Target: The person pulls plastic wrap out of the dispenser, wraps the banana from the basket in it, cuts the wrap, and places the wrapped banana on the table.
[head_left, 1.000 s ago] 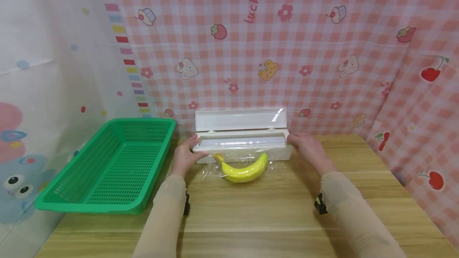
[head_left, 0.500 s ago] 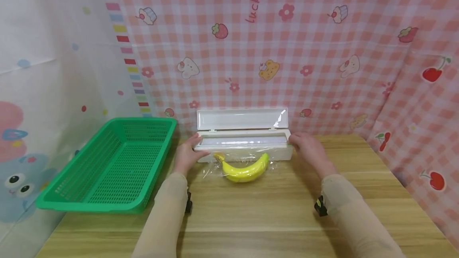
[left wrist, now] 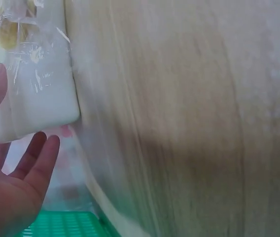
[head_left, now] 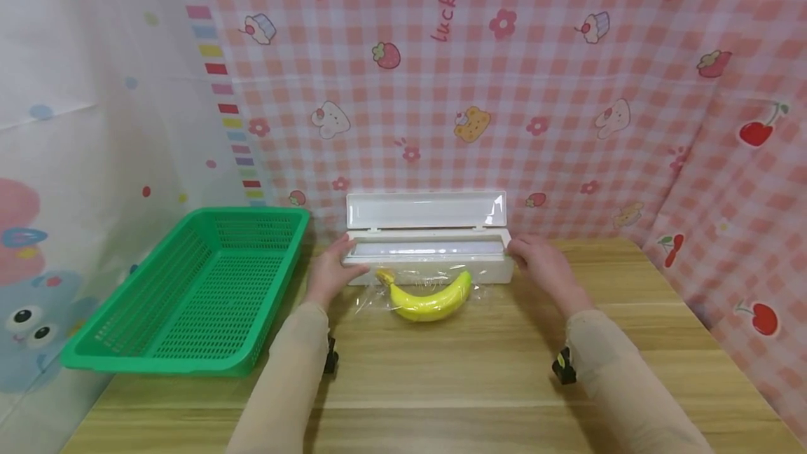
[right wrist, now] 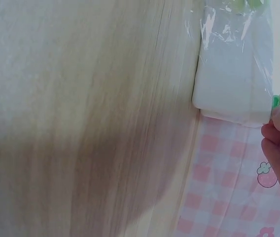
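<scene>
A white cling film dispenser [head_left: 435,272] stands at the back of the table, its lid [head_left: 426,210] raised and a pale roll [head_left: 425,249] inside. Clear cling film [head_left: 487,293] stretches from its front over a yellow banana [head_left: 431,306], which lies just before it. My left hand [head_left: 326,273] holds the dispenser's left end, thumb at the front and fingers around the end. At the right end, my right hand [head_left: 543,263] pinches a small green slider [right wrist: 276,101] between thumb and fingers, seen in the right wrist view.
A green plastic basket [head_left: 252,363] with slatted walls sits at the left of the wooden table [head_left: 441,384]. Checked pink cloth [head_left: 403,90] hangs close behind the dispenser. A white printed cloth [head_left: 82,160] hangs on the left.
</scene>
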`<move>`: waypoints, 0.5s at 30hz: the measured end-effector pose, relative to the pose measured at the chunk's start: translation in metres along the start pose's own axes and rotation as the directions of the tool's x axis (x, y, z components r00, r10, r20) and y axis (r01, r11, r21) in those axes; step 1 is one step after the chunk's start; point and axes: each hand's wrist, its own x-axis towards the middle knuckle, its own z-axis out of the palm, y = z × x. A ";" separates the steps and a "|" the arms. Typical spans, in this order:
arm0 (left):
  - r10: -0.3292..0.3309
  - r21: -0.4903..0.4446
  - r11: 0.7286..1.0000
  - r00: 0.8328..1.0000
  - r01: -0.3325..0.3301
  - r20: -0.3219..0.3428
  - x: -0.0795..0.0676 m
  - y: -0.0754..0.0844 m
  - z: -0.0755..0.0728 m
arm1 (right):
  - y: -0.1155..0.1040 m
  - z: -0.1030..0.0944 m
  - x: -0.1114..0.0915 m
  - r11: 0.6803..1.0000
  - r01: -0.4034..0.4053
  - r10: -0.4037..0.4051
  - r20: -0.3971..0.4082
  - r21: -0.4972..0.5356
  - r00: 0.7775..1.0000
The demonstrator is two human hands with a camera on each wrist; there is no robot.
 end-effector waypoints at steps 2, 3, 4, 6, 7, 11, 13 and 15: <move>0.010 0.017 1.000 1.000 -0.010 0.015 -0.001 0.002 -0.001 | 0.000 0.000 -0.001 1.000 0.003 -0.003 -0.002 0.004 1.000; 0.016 0.028 0.999 1.000 -0.016 0.020 -0.002 0.002 -0.001 | 0.000 0.001 -0.001 1.000 0.003 -0.003 -0.001 0.007 1.000; 0.024 0.041 0.999 0.999 -0.025 0.024 -0.002 0.003 -0.002 | 0.000 0.001 -0.001 1.000 0.002 -0.002 -0.001 0.010 1.000; 0.040 0.068 0.997 0.999 -0.042 0.030 -0.003 0.004 -0.002 | 0.001 0.001 -0.002 1.000 0.002 -0.002 -0.006 0.015 1.000; 0.045 0.081 0.996 0.998 -0.047 0.032 -0.003 0.004 -0.002 | 0.001 0.001 -0.002 1.000 0.003 -0.003 -0.009 0.017 1.000; 0.050 0.113 0.992 0.998 -0.054 0.041 -0.003 0.004 -0.002 | 0.001 0.001 -0.003 1.000 0.014 -0.014 -0.021 0.023 1.000; 0.059 0.125 0.990 0.998 -0.063 0.038 -0.003 0.004 -0.002 | 0.000 0.000 -0.004 1.000 0.016 -0.016 -0.021 0.024 1.000; 0.081 0.141 0.986 0.996 -0.084 0.029 -0.003 0.006 -0.001 | -0.001 -0.001 -0.004 1.000 0.005 -0.005 -0.009 0.026 1.000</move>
